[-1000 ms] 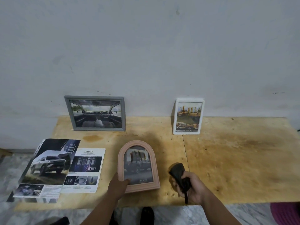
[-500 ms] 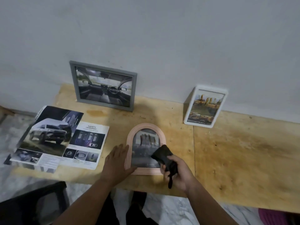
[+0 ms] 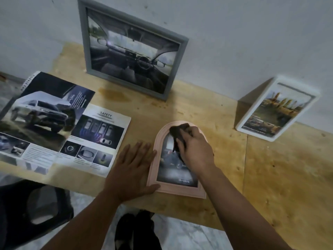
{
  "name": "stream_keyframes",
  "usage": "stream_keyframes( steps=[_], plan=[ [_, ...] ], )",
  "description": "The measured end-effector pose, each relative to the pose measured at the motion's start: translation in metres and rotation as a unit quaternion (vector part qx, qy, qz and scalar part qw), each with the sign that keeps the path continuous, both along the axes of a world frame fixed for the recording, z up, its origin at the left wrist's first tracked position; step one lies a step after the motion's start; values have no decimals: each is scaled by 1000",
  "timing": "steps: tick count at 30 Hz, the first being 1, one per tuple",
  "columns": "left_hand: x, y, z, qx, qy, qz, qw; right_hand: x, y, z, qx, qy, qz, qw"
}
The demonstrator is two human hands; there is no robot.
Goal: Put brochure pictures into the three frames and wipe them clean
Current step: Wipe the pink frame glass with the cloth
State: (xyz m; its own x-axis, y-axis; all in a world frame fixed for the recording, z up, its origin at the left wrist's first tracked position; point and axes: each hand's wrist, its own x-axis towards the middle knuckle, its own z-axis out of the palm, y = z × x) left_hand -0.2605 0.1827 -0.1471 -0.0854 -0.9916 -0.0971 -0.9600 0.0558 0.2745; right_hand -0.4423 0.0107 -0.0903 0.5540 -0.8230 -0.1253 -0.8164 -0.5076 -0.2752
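Observation:
A pink arched frame [image 3: 155, 168] with a car picture lies flat near the table's front edge. My right hand [image 3: 196, 150] grips a dark cloth [image 3: 177, 131] and presses it on the upper part of the frame's glass. My left hand [image 3: 131, 170] lies flat on the table, fingers straight, its thumb against the frame's lower left corner. A grey frame [image 3: 131, 49] with a car-interior picture leans on the wall at the back. A white frame [image 3: 275, 109] with a landscape picture leans at the back right.
An open car brochure [image 3: 54, 123] lies on the left of the wooden table [image 3: 279, 177]. A dark chair or stool [image 3: 32, 210] stands below the table's front left edge. My feet [image 3: 137, 231] show on the marble floor. The white wall rises right behind the table.
My head has come closer and lower over the table. The right hand carried the cloth from the table's front edge up onto the arched frame's glass. The left hand flattened beside the frame.

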Motion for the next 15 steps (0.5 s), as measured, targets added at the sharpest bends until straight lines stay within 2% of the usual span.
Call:
stream_keyframes(
  steps=[1, 3, 6, 10, 13, 15],
  plan=[
    [1, 1, -2, -3, 3, 2, 1000, 4, 4, -9, -8, 37, 29, 999],
    [1, 1, -4, -4, 7, 2, 1000, 6, 16, -20, -24, 54, 60, 996],
    [1, 1, -5, 0, 6, 7, 1000, -3, 35, -21, -32, 37, 94, 994],
    [1, 1, -4, 4, 24, 19, 1000, -19, 69, -5, 9, -11, 116, 993],
    [1, 2, -3, -8, 46, 21, 999, -28, 87, 6, 135, -97, 83, 983],
    [2, 2, -3, -21, 53, 19, 998, -28, 77, 17, 251, -171, 6, 953]
  ],
)
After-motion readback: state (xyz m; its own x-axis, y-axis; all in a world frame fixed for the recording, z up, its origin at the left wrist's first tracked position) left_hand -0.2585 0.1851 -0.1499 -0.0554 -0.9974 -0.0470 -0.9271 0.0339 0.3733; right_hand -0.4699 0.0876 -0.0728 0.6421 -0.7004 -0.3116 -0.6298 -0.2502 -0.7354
